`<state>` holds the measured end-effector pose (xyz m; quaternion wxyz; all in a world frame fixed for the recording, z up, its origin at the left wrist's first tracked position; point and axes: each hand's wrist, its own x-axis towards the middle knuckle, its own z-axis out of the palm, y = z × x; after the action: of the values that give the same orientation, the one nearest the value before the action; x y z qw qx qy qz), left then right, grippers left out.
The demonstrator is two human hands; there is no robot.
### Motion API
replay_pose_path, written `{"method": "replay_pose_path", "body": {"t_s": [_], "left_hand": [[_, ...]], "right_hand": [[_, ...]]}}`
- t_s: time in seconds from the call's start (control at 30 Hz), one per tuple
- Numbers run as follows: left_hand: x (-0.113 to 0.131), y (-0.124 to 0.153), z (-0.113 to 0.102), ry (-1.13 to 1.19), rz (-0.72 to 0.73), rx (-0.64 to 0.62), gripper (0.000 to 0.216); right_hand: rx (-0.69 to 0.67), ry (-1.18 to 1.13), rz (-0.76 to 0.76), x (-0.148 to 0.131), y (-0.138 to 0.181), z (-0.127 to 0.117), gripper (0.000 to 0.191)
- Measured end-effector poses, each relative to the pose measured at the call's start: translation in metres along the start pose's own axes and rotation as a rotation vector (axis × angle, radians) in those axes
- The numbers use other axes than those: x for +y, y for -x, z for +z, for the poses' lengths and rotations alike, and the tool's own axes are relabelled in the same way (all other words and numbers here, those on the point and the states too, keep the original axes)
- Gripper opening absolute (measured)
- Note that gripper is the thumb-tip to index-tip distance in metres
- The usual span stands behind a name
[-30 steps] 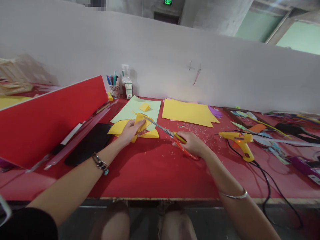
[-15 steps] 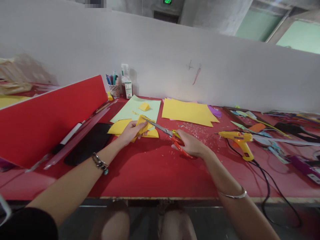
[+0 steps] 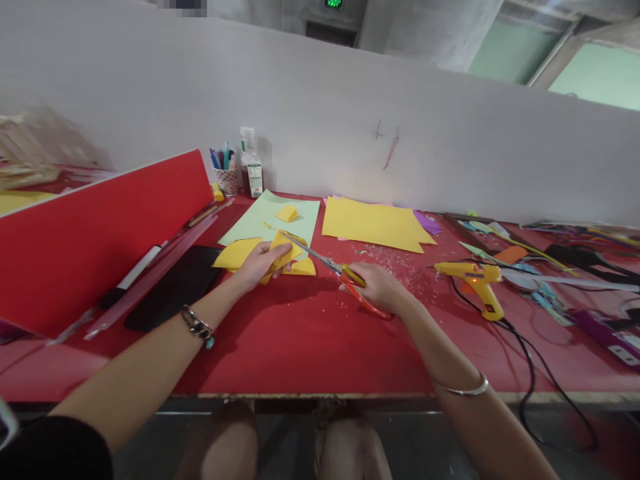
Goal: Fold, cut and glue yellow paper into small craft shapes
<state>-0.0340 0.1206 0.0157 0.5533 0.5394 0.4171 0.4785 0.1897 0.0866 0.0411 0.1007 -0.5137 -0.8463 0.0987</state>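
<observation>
Between the thumb and fingers of my left hand (image 3: pixel 263 261) is a piece of folded yellow paper (image 3: pixel 280 245), held up above the table. My right hand (image 3: pixel 376 287) grips scissors (image 3: pixel 327 262) with red and yellow handles. Their blades point left and lie against the upper edge of the held paper; a thin yellow strip sticks out past the tips. Beneath my left hand lie more cut yellow paper pieces (image 3: pixel 235 252). A small folded yellow piece (image 3: pixel 287 213) rests on a pale green sheet (image 3: pixel 250 220) behind.
Yellow sheets (image 3: pixel 375 223) lie at the back. A yellow glue gun (image 3: pixel 477 283) with a black cord lies to the right, near a purple power strip (image 3: pixel 605 337). On the left stand a red board (image 3: pixel 110 233) and a black tablet-like slab (image 3: pixel 175 290). A pen cup (image 3: pixel 227 181) and bottle (image 3: pixel 251 167) stand behind.
The scissor handles have drawn closer together, closing the blades along the paper's edge. My left hand keeps its hold on the paper. The whole view has shifted slightly.
</observation>
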Motion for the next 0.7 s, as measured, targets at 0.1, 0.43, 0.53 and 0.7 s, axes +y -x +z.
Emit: {"method": "replay_pose_path", "body": {"t_s": [0.1,0.43,0.53,0.7], "left_hand": [[-0.0004,-0.0004,-0.0002,0.005,0.005,-0.020,0.026],[0.0001,0.0026,-0.0009,-0.161,0.044,-0.120,0.034],[0.0001,0.0025,-0.0012,-0.152,0.045,-0.131,0.034],[0.0024,0.0029,0.0004,-0.124,0.021,-0.132,0.030]], "right_hand": [[-0.010,-0.018,0.005,0.0023,0.0003,0.0000,0.032],[-0.069,-0.069,0.043,0.0027,0.0031,0.0041,0.035],[-0.050,-0.050,0.032,0.0017,0.0007,0.0040,0.033],[-0.040,-0.054,-0.010,0.0009,-0.0018,0.0028,0.033]]}}
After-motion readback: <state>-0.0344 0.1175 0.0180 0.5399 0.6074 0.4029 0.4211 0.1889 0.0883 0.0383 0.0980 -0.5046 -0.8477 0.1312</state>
